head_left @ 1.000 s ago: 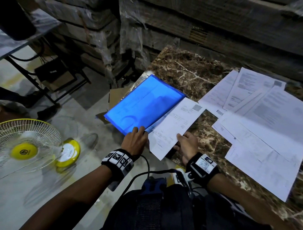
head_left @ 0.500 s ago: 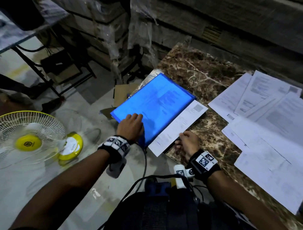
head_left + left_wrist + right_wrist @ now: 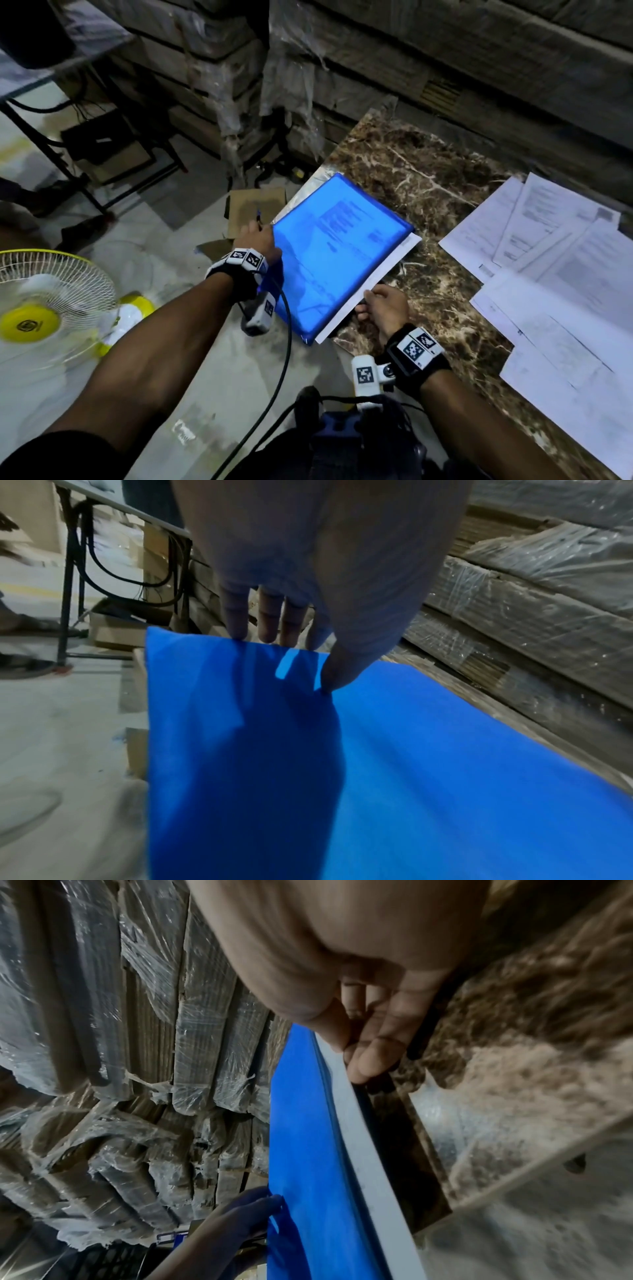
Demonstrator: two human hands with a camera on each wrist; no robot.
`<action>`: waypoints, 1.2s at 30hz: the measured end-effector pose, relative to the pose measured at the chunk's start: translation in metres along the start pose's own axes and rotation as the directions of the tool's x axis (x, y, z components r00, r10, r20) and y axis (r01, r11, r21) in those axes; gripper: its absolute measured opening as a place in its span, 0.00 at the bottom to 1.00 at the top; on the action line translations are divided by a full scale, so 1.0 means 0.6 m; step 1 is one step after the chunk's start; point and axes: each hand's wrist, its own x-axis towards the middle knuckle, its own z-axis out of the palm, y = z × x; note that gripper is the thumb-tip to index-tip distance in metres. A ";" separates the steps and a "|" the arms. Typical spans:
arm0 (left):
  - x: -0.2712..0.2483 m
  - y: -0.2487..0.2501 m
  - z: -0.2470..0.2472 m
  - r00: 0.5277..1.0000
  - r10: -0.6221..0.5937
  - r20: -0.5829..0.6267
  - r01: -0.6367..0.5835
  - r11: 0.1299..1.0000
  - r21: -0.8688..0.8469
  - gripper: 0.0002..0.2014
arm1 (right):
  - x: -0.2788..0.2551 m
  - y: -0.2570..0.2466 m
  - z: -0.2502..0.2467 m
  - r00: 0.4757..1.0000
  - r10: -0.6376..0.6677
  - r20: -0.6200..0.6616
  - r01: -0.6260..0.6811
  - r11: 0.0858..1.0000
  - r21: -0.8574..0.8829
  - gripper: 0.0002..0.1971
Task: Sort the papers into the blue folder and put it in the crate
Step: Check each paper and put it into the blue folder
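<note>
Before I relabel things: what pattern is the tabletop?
Dark brown marble tabletop with pale veins, clearest in the head view.

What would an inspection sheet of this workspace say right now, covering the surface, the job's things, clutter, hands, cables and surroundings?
Surface: brown marble tabletop, folder overhanging its near left corner.
Job's things: blue folder with printed sheets showing through; a white sheet sticks out of its right edge; loose papers spread at right. No crate in view.
Clutter: nothing seen on the tabletop.
Hands: left hand grips the folder's left edge; right hand pinches the white sheet's edge.
Cables: black cable runs from the left wrist camera down toward the body.
Surroundings: yellow fan on the floor, flat cardboard, wrapped stacked boards behind.
</note>
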 end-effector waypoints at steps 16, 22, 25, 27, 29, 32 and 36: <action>-0.013 0.002 -0.013 0.999 -0.019 0.026 0.019 1.000 -0.009 0.24 | 0.036 -0.015 0.044 0.995 -0.093 -0.044 0.084 0.981 -0.175 0.18; -0.017 0.003 -0.013 0.999 -0.008 0.031 0.008 1.000 0.003 0.25 | 0.043 -0.011 0.046 0.994 -0.082 -0.073 0.061 0.964 -0.259 0.18; -0.021 0.004 -0.012 0.999 -0.007 0.040 0.008 1.000 -0.013 0.28 | 0.043 -0.015 0.044 0.996 -0.079 -0.051 0.062 0.959 -0.278 0.17; -0.026 0.004 -0.010 0.999 0.007 0.052 -0.005 0.999 -0.039 0.29 | 0.040 -0.023 0.037 0.994 -0.095 -0.044 0.079 0.956 -0.282 0.14; -0.035 0.005 -0.008 0.996 0.036 0.078 -0.033 0.999 -0.041 0.28 | 0.038 -0.028 0.026 0.994 -0.107 -0.028 0.094 0.950 -0.297 0.10; -0.053 0.018 -0.001 0.995 0.086 0.054 -0.088 0.996 0.035 0.23 | 0.024 -0.037 -0.003 0.996 -0.086 0.006 0.084 0.949 -0.305 0.09; -0.090 0.076 0.005 0.962 0.261 -0.074 -0.245 0.954 0.175 0.20 | -0.016 -0.039 -0.065 0.995 -0.101 0.013 0.099 0.928 -0.358 0.07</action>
